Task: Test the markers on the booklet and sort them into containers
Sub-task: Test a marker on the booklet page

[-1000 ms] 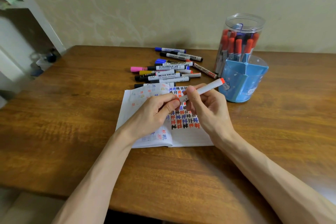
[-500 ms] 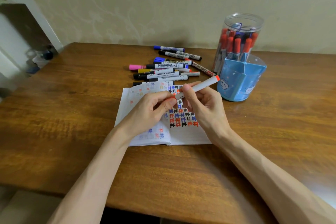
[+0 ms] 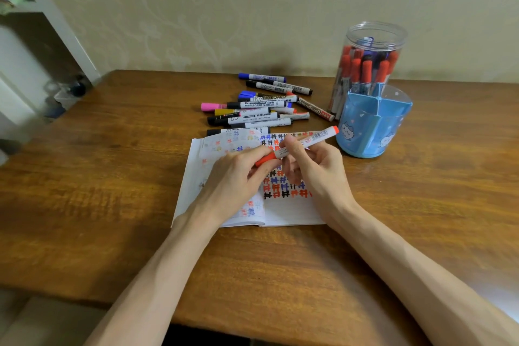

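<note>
An open booklet (image 3: pixel 292 211) lies on the table, its right page covered with red, blue and black test marks. Above it my right hand (image 3: pixel 314 168) grips the white barrel of a red marker (image 3: pixel 311 139), whose red end points up and right toward the blue holder. My left hand (image 3: pixel 238 174) pinches the marker's red cap (image 3: pixel 265 159) at its lower left end. The cap sits against the barrel; I cannot tell whether it is fully on. Both hands hover over the booklet's middle.
A pile of several loose markers (image 3: pixel 258 105) lies behind the booklet. A blue divided pen holder (image 3: pixel 373 118) stands at the right, with a clear jar (image 3: pixel 368 64) of mostly red-capped markers behind it. White shelving (image 3: pixel 33 36) borders the table's far left.
The red cap now shows between my left fingers at the marker's lower end, where earlier they covered it. The marker has tilted slightly flatter. The hands stay over the booklet.
</note>
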`<move>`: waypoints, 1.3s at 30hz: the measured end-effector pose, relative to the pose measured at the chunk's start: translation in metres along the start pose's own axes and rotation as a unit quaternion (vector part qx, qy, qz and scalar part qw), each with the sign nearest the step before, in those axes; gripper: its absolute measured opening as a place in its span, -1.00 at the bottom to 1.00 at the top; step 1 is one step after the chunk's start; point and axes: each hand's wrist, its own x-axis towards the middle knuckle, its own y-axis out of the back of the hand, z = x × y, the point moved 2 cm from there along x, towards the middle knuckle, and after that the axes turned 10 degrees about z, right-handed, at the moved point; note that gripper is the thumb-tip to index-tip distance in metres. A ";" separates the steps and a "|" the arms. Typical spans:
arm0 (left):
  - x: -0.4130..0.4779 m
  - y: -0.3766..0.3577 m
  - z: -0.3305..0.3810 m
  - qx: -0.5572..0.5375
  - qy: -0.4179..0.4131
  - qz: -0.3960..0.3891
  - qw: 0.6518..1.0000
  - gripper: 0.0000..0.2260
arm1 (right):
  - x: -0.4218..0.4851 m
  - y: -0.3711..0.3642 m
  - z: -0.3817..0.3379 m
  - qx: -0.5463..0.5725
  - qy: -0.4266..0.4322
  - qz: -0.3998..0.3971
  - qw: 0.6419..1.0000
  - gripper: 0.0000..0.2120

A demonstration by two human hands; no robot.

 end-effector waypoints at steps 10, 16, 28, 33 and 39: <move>0.001 0.003 0.003 0.024 -0.043 -0.024 0.999 -0.73 | 0.001 0.003 -0.002 0.002 0.031 -0.007 0.999 -0.67; 0.003 0.005 0.008 -0.098 0.034 -0.092 0.990 -0.74 | -0.002 0.006 -0.002 -0.003 0.052 -0.016 0.999 -0.73; 0.008 0.011 0.006 -0.163 0.072 -0.120 0.977 -0.70 | 0.003 0.010 -0.007 -0.018 0.083 -0.047 0.995 -0.79; 0.006 0.009 0.005 -0.121 0.068 -0.064 0.988 -0.71 | 0.011 0.013 -0.012 -0.016 0.024 -0.086 0.996 -0.83; 0.012 0.009 0.015 -0.082 0.059 -0.063 0.993 -0.67 | 0.010 0.013 -0.015 -0.006 0.002 -0.043 0.999 -0.75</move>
